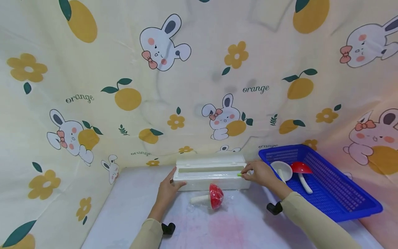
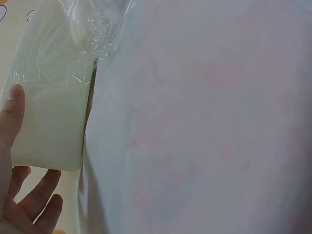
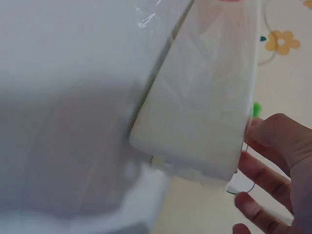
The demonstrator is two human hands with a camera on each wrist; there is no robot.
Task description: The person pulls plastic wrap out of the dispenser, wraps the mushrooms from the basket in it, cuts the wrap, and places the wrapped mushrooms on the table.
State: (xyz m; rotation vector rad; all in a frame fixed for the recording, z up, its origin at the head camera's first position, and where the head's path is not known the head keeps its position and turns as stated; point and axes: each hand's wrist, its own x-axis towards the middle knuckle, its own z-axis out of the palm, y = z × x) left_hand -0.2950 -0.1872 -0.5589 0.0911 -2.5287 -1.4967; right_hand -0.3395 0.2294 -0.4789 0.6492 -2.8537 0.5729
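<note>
A long white dispenser box point(image 1: 211, 173) lies on the table with its lid open at the back. My left hand point(image 1: 168, 188) holds its left end; in the left wrist view the thumb point(image 2: 13, 105) presses the box face point(image 2: 48, 112) and the fingers curl past the end. My right hand point(image 1: 259, 173) is at the right end and pinches a small green tab point(image 1: 239, 175) on the front rim. The right wrist view shows the box end point(image 3: 204, 107), the green tab point(image 3: 255, 107) and my fingers point(image 3: 273, 165) beside it. A red-capped toy mushroom point(image 1: 214, 196) wrapped in clear film lies just in front of the box.
A blue mesh basket point(image 1: 342, 207) stands at the right with a white mushroom cap point(image 1: 281, 170) and a red mushroom point(image 1: 301, 168) in it. Crumpled clear film point(image 2: 97, 29) trails off the box. A printed cloth backdrop rises behind the pale table point(image 1: 236, 228).
</note>
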